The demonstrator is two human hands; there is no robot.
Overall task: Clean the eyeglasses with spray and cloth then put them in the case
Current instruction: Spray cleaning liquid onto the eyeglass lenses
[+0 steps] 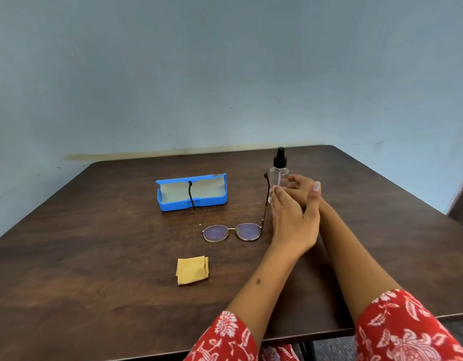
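On the dark wooden surface [95,256] lie four things, one of each — gold-rimmed eyeglasses [231,231], open blue plastic case [191,192], folded yellow cloth [192,270], clear black-capped spray bottle [278,173]. Both hands reach the bottle — left hand [294,220] with straight, released fingers beside it; whether the right hand [302,185] grasps it, I cannot tell.

Wall [225,74]: plain, pale blue-grey, matte, filling the upper half of the view; scattered small dark specks and scuffs. A yellowish stained band runs along it just above the table's far edge.

Table [95,243]: dark brown wood-grain top, rounded far corners, set close against the wall. Soft sheen on the surface; light diffuse, shadows faint. A dark leg shows under the near edge.

Floor [329,347]: a grey speckled patch visible below the near edge, blurred.

Right margin: a dark reddish-brown strip [462,201] beside the wall; what it is cannot be told.
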